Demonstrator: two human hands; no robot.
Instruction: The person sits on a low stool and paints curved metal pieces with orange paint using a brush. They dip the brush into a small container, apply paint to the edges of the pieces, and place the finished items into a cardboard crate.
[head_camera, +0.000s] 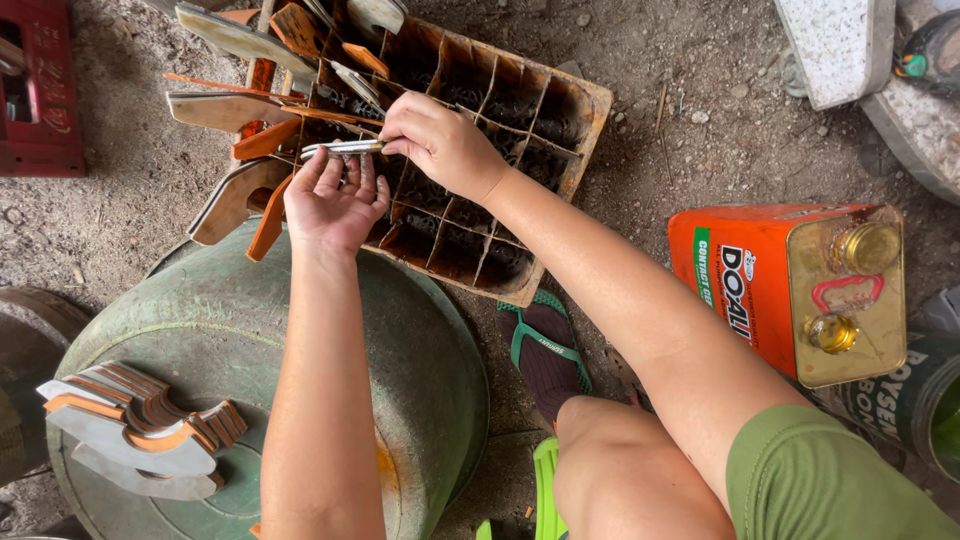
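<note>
Holding a thin, flat, pale grey sole-shaped piece (342, 149) edge-on between us, we work over the worn orange plastic crate with divided compartments (560, 130), which serves as our landmark. Our right hand (435, 140) is above the crate's near-left part, its fingers curled and pinched shut on one end of the piece. Our left hand (335, 205) is at the crate's left edge, palm up, fingers spread loosely open and cupping under the piece, the fingertips touching it. Standing in the crate's far-left compartments are more flat pieces with orange-coated faces (240, 110), fanned outward. Nearer to us than the crate is a round green metal drum lid (300, 340), just touching the crate's near corner, and on it lies a stack of similar curved orange-edged pieces (140, 415). To the right of the crate, well apart, lies an orange rectangular tin can with gold caps (800, 290). Below the crate's near edge rests our foot in a green flip-flop (545, 350).
</note>
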